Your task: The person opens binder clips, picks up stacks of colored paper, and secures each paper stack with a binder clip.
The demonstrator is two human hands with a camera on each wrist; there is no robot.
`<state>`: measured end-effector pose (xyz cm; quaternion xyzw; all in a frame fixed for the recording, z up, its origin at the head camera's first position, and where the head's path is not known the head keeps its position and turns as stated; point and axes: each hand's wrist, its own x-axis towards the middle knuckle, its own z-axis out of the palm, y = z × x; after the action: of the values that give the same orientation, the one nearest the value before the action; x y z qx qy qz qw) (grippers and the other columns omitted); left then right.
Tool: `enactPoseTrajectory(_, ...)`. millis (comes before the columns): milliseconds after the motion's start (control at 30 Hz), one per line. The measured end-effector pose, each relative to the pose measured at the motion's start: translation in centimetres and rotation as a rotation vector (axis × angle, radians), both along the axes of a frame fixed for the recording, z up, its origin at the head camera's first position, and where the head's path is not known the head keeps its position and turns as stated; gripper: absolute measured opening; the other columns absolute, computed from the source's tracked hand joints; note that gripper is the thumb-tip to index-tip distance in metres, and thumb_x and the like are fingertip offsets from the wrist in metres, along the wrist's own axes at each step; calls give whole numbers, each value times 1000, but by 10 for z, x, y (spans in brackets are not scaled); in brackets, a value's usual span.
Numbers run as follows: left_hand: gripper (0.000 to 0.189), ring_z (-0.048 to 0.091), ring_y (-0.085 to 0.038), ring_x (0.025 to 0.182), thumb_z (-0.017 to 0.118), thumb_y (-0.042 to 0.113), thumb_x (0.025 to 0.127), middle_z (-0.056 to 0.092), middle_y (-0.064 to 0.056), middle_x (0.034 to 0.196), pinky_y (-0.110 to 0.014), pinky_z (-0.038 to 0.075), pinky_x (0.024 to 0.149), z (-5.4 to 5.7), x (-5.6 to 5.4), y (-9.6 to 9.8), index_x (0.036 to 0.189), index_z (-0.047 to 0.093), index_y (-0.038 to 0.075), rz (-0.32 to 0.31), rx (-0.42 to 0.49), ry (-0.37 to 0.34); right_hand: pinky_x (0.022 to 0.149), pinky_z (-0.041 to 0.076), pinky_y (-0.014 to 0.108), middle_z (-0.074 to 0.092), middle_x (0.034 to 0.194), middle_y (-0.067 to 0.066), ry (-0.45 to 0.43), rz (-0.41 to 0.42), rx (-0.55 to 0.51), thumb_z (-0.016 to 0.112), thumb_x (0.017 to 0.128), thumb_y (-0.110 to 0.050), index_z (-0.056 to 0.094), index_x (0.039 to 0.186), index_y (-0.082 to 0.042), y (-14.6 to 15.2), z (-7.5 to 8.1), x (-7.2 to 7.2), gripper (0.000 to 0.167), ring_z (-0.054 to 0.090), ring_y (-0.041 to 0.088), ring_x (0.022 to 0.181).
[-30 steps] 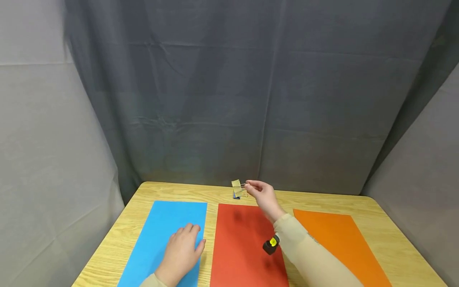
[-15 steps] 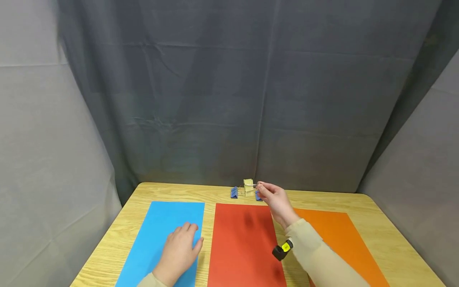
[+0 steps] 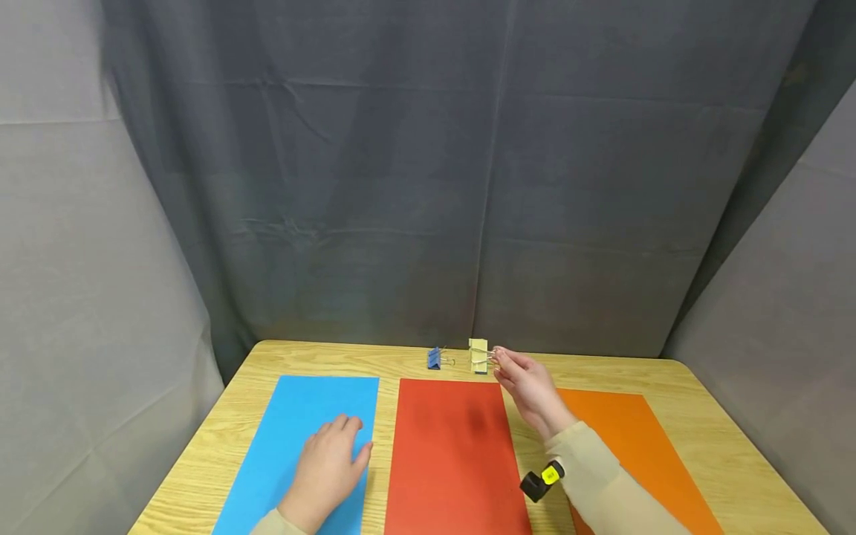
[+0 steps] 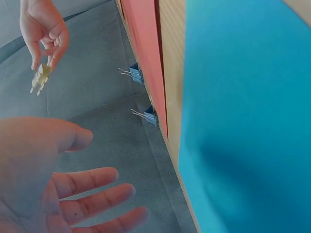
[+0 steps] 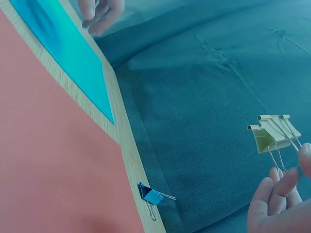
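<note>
My right hand point(image 3: 531, 394) pinches a pale yellow binder clip point(image 3: 478, 354) by its wire handles, held up in the air near the far table edge. The right wrist view shows the yellow clip's body point(image 5: 277, 133) beyond the fingertips. One blue binder clip point(image 3: 435, 359) lies at the back of the table, behind the red sheet. A second blue clip point(image 4: 136, 74) shows in the left wrist view; in the head view the yellow clip mostly covers it. Above the blue sheet point(image 3: 267, 461), my left hand point(image 3: 324, 464) hovers, fingers spread and holding nothing.
A red sheet point(image 3: 448, 453) lies mid-table, between the blue sheet and an orange sheet point(image 3: 642, 446). They rest on a wooden table point(image 3: 321, 357). A dark grey curtain point(image 3: 374, 186) hangs behind, with light grey cloth at both sides.
My right hand has carried the yellow clip rightward, from in front of the left blue clip to in front of the right one. The left hand stays nearly still.
</note>
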<state>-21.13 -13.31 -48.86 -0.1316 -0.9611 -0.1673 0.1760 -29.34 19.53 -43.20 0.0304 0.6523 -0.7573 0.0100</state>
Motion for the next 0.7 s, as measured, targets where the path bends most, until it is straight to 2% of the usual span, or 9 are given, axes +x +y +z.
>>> enactPoseTrajectory(67,27,63,-25,80,80,25,89,66,-4,95,-45,53,66,-1,0,-2,108,71,8,3,5,5,95,52,16,67,109,-14,-4,-4,-31,55,108,-17,39,152,10,1,1,4,54,62,-2,98)
enactPoseTrajectory(267,26,65,-27,80,80,24,88,67,-5,95,-46,54,67,1,-2,-9,107,71,8,16,22,-16,93,52,16,67,102,-17,-2,-16,-75,55,108,-16,38,152,11,5,0,11,54,63,2,100)
enactPoseTrajectory(400,27,66,-27,82,80,25,89,68,-6,97,-47,55,68,3,-4,-15,107,71,8,37,26,-36,93,53,16,67,104,-16,-2,-19,-62,55,108,-16,39,152,11,7,-1,14,55,64,1,101)
enactPoseTrajectory(600,25,68,-30,83,80,23,89,69,-8,98,-48,56,69,6,-6,-27,106,71,7,68,24,-34,106,50,24,67,109,-16,-23,-35,-51,57,107,-19,41,151,10,11,-4,18,55,63,3,104)
enactPoseTrajectory(700,25,68,-31,84,79,23,90,69,-9,99,-48,56,69,6,-10,-34,107,71,6,78,21,-37,107,49,25,65,115,-14,-19,-31,-38,56,108,-20,41,151,10,13,-7,19,55,61,4,108)
